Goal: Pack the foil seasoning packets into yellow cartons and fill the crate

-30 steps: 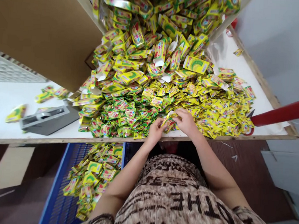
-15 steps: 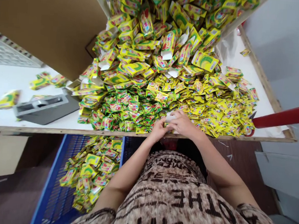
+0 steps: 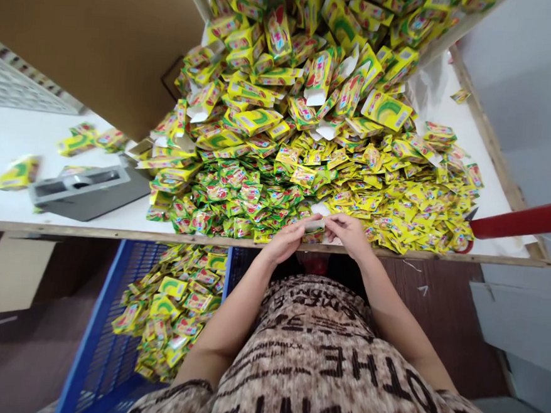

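Fingers of the left hand (image 3: 283, 241) curl around one end of a small yellow-and-green cardboard carton (image 3: 315, 232) with a pale strip along its upper side. The right hand (image 3: 348, 232) is drawn narrow at the carton's right end; whether its fingertips pinch the card or merely touch it, I cannot tell. The carton is at the front edge of a white-topped, wood-edged table (image 3: 2, 207).

Left of the carton spreads a pile of green-and-red foil sachets (image 3: 248, 195); right of it, a pile of yellow foil sachets (image 3: 407, 209). Beyond it rises a sloping heap of yellow-and-green printed cartons (image 3: 257, 120). Below and left of it, a blue slatted plastic basket (image 3: 91, 326) holds many yellow-and-green packs.

With the carton so near the edge, a slack left grip could let it drop. Too hard a pinch would probably crease such thin-looking card. Both sachet piles run close to the edge beside the carton, so a brushing wrist could push some off. Just beyond it the two colours mingle, making a wrong pick easy. The heap behind looks loose; a knock might send cartons sliding forward.
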`<state>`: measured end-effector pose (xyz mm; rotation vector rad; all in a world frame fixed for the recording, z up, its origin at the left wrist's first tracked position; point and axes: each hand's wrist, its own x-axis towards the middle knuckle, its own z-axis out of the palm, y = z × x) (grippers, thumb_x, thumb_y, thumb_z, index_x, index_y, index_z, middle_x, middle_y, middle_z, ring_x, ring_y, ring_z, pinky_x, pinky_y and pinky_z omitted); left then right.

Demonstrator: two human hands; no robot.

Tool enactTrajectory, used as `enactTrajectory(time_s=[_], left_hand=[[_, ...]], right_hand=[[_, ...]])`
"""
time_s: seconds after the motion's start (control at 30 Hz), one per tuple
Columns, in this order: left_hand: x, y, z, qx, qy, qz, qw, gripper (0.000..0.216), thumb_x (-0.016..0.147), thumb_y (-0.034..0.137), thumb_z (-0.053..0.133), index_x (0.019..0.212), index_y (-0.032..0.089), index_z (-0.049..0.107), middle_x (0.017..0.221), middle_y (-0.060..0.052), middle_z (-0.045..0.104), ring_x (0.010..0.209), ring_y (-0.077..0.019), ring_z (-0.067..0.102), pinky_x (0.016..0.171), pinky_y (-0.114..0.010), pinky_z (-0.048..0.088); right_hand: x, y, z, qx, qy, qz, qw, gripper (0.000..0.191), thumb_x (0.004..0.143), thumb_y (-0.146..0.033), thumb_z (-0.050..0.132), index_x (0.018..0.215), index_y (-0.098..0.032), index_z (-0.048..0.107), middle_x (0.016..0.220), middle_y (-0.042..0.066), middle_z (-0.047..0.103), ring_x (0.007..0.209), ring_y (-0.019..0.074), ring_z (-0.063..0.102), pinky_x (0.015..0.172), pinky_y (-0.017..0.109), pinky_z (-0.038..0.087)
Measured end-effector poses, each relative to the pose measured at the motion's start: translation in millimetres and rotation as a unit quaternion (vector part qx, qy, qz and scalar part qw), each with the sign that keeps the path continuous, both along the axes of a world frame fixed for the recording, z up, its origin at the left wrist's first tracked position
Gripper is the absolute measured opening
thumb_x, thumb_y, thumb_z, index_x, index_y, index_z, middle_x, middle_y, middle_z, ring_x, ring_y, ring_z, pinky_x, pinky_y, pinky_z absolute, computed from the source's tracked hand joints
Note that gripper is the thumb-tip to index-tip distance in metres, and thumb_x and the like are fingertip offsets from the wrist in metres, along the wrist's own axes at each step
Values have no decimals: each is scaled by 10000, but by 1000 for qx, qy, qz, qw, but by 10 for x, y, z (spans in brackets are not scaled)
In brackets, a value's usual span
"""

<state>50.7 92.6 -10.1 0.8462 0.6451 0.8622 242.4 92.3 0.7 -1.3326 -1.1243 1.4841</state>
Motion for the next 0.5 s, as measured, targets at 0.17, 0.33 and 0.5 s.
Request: enactTrajectory(time_s=[0.17,0.33,0.5], left_hand=[[94,70,0,-77,-22,68,995,411,671,338,823,1041,171,757,1133,-82,723,1189,-271,577,1087,-374,341],[272,148,-41,-96,-41,84,991,334,681,353,821,946,156,774,1008,-68,752,1041,-229,639,1028,-347,387],[223,192,-58,-139,-55,78,986,299,665,260,829,931,138,769,985,-70,753,943,-173,663,969,-297,429]], right_hand=[[-45,2,-52,20,-2,18,1000,284,748,-473,725,826,-203,682,561,-35,612,474,133,566,503,268,475],[-4,85,-66,-65,69,-48,994,302,620,-404,826,676,-189,622,526,-70,522,435,73,449,438,217,372],[77,129,-56,-132,166,-26,977,323,569,-352,855,762,-174,668,651,-53,592,478,66,511,477,214,412]])
